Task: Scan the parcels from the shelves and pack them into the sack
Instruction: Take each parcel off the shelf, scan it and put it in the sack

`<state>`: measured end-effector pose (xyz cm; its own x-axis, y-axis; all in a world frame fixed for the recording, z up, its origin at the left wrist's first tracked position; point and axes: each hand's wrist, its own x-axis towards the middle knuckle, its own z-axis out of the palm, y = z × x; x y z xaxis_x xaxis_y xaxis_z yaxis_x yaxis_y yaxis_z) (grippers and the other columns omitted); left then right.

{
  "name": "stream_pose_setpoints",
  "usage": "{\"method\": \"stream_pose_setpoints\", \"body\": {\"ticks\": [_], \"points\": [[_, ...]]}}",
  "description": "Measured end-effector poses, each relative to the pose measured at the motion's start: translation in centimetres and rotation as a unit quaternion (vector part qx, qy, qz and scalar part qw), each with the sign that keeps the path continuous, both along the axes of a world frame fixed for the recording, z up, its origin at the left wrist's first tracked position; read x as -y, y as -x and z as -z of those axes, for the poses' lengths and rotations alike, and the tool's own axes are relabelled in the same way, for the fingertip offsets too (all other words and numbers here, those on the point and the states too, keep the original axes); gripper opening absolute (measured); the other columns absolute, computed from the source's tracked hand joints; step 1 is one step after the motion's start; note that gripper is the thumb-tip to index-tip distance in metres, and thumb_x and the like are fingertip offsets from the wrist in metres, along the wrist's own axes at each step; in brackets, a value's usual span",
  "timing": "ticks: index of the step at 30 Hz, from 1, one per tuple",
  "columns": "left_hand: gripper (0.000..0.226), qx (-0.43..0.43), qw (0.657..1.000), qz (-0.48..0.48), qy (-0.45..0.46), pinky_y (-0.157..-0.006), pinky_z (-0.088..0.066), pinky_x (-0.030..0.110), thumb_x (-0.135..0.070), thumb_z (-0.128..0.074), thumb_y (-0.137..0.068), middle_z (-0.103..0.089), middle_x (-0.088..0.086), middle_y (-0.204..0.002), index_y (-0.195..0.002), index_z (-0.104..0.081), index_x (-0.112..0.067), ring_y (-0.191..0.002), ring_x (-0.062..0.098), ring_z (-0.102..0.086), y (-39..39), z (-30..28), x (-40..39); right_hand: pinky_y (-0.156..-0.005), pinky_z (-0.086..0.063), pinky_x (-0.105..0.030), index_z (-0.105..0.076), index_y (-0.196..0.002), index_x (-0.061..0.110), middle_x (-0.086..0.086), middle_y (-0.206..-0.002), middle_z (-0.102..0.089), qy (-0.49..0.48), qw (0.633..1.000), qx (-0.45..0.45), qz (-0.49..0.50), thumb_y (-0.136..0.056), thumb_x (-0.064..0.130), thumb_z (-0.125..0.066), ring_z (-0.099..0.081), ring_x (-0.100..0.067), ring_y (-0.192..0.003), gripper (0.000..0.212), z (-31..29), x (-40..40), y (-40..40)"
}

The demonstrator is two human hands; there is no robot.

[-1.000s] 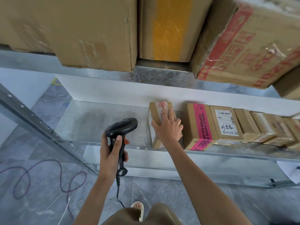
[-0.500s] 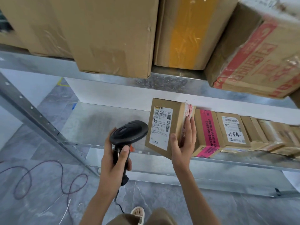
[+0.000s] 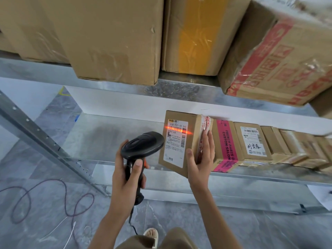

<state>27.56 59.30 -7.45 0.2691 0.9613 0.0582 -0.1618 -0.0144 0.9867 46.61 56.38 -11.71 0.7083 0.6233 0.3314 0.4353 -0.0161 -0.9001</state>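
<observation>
Head view: the right hand grips a small brown parcel, thumb curled onto its labelled face and the fingers pressed flat along the taped side. The left hand is wrapped tight round the handle of a black barcode scanner, thumb up on the front of the grip. The parcel is tilted, its white shipping label turned toward the scanner, and a red-orange scan line glows across the barcode near the label's top. The parcel sits at 11 o'clock of the right hand and at 2 o'clock of the left, just beside the scanner head. At 3 o'clock of it, a row of small boxes stands on the metal shelf
</observation>
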Motion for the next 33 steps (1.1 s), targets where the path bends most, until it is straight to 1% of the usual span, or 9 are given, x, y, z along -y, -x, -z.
{"method": "stream_pose_setpoints", "body": {"ticks": [3,7,14,19,23,26,29,33], "points": [[0.050,-0.002,1.000,0.001,-0.007,-0.046,-0.044,0.027,-0.027,-0.049,-0.095,-0.060,0.010,-0.084,-0.144,-0.040,-0.029,-0.050,0.021,-0.047,-0.24,-0.11,0.23,-0.104,-0.020,-0.012,-0.030,-0.152,0.035,0.014,-0.163,-0.022,0.000,1.000,0.000,0.003,-0.086,0.049,-0.051,-0.019,0.009,-0.141,0.071,0.03,0.12,-0.19],[0.047,-0.004,1.000,0.001,-0.011,-0.046,-0.044,0.026,-0.028,-0.049,-0.096,-0.059,0.010,-0.085,-0.141,-0.042,-0.033,-0.050,0.020,-0.047,-0.46,-0.15,0.39,-0.104,-0.022,-0.014,-0.028,-0.149,0.045,0.016,-0.162,-0.022,-0.006,1.000,-0.012,-0.002,-0.085,0.048,-0.052,-0.021,0.006,-0.141,0.068,-0.01,0.27,-0.31],[0.049,-0.006,1.000,-0.003,-0.008,-0.046,-0.043,0.027,-0.027,-0.048,-0.096,-0.059,0.011,-0.085,-0.144,-0.040,-0.028,-0.050,0.020,-0.046,-0.32,-0.13,0.50,-0.106,-0.025,-0.018,-0.031,-0.150,0.039,0.015,-0.163,-0.023,-0.011,1.000,-0.014,0.001,-0.086,0.048,-0.052,-0.023,0.003,-0.142,0.068,0.30,0.35,-0.45],[0.048,-0.007,1.000,-0.004,-0.011,-0.045,-0.043,0.027,-0.025,-0.048,-0.097,-0.057,0.016,-0.086,-0.145,-0.039,-0.026,-0.050,0.021,-0.045,-0.20,-0.05,0.58,-0.107,-0.025,-0.022,-0.031,-0.151,0.039,0.018,-0.162,-0.021,-0.009,1.000,-0.020,-0.001,-0.086,0.050,-0.052,-0.021,0.006,-0.141,0.069,0.39,0.28,-0.52],[0.046,-0.006,1.000,-0.005,-0.011,-0.045,-0.043,0.026,-0.025,-0.048,-0.098,-0.058,0.013,-0.085,-0.143,-0.041,-0.027,-0.049,0.020,-0.045,-0.11,-0.01,0.67,-0.105,-0.024,-0.018,-0.030,-0.150,0.040,0.017,-0.162,-0.021,-0.010,1.000,-0.023,-0.001,-0.086,0.051,-0.052,-0.020,0.008,-0.140,0.069,0.38,0.26,-0.50],[0.046,-0.007,1.000,-0.007,-0.012,-0.045,-0.042,0.025,-0.025,-0.048,-0.097,-0.059,0.010,-0.084,-0.143,-0.041,-0.028,-0.049,0.018,-0.045,-0.12,-0.04,0.66,-0.107,-0.026,-0.024,-0.029,-0.150,0.042,0.020,-0.161,-0.021,-0.010,1.000,-0.026,0.000,-0.086,0.051,-0.052,-0.021,0.008,-0.140,0.069,0.51,0.34,-0.52],[0.047,-0.008,1.000,-0.008,-0.012,-0.045,-0.043,0.026,-0.024,-0.048,-0.098,-0.059,0.010,-0.084,-0.144,-0.040,-0.028,-0.049,0.019,-0.045,-0.10,-0.10,0.69,-0.110,-0.028,-0.032,-0.030,-0.151,0.040,0.016,-0.163,-0.022,-0.010,1.000,-0.025,0.005,-0.086,0.050,-0.052,-0.022,0.002,-0.143,0.069,0.61,0.40,-0.57],[0.050,-0.013,1.000,-0.008,-0.011,-0.046,-0.044,0.026,-0.025,-0.049,-0.096,-0.059,0.011,-0.084,-0.145,-0.039,-0.028,-0.051,0.021,-0.047,0.00,-0.07,0.65,-0.109,-0.028,-0.031,-0.031,-0.151,0.038,0.015,-0.163,-0.022,-0.012,1.000,-0.022,0.005,-0.086,0.050,-0.053,-0.023,0.000,-0.143,0.069,0.65,0.42,-0.65]]}}
